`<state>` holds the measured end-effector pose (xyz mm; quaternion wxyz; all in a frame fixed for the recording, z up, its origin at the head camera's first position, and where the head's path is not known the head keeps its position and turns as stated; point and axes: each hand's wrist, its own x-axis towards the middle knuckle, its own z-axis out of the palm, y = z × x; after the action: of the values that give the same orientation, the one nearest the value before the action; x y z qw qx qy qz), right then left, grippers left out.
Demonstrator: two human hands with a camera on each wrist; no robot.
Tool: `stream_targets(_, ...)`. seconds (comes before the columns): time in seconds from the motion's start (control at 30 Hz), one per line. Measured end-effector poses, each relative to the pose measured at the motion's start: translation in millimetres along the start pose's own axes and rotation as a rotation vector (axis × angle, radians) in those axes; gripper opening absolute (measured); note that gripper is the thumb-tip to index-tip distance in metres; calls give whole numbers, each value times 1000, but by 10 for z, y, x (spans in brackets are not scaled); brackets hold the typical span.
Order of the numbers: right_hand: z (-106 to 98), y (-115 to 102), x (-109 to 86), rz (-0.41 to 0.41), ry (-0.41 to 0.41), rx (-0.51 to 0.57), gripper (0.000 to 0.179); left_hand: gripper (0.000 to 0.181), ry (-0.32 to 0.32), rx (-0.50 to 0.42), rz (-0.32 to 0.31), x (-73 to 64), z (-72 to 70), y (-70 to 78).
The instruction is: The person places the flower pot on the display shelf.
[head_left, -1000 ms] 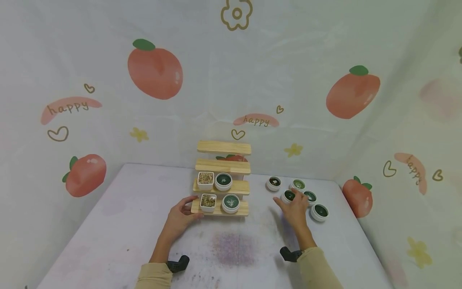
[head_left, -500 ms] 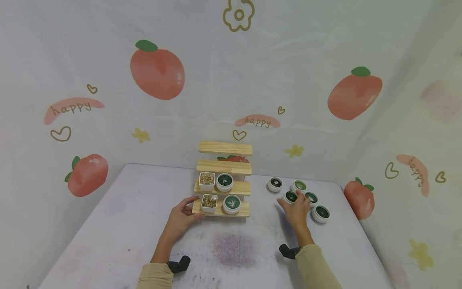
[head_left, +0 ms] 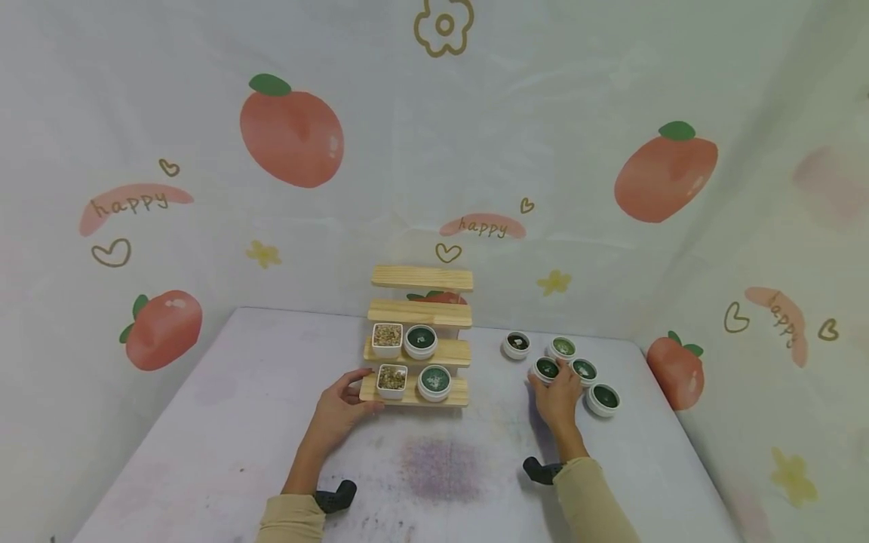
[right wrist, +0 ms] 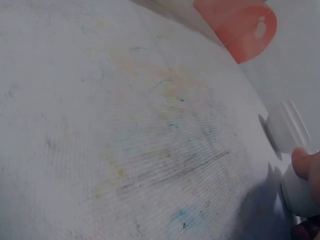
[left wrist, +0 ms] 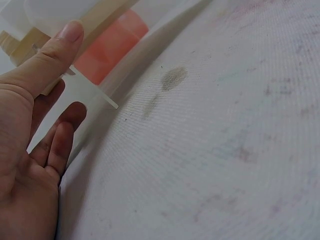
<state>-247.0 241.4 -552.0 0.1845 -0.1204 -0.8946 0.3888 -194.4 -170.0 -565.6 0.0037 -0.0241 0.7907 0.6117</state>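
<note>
The tiered wooden stand (head_left: 419,312) is gripped at its lower left end by the left hand (head_left: 339,409); right of it, by the right hand (head_left: 560,394), a round green-filled cup (head_left: 545,367) is clamped between thumb and fingers.

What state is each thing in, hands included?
Left hand: holding the wooden rack at one end
Right hand: gripping a round pot
Wooden rack: standing, upper half bare
Round pot, gripped: upright; whether lifted, unclear
Four other pots: upright on the table
Two square pots: upright, on the rack
Two round rack pots: upright
</note>
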Motion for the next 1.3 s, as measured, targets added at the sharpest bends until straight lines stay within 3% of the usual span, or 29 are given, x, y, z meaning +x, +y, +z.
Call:
stream_targets(0.23, 17, -14, -6, -17, -7, -1, 69, 77, -4, -1, -1, -1, -14, 7)
stream_targets(0.5, 12, -146, -47, -53, -6, 116, 69, 77, -6, -3, -11, -10, -5, 20)
stream_targets(0.73, 34, -413, -108, -143, -27, 198, 67, 76, -2, 0, -11, -21, -2, 41)
stream_targets(1.0, 6, -805, -217, -121, -160, 267, 74, 76, 2, 7, -12, -34, 5, 61)
stream_targets(1.3, -12, -1178, -355, -194, -211, 370, 71, 75, 1, -2, -8, -27, 1, 46)
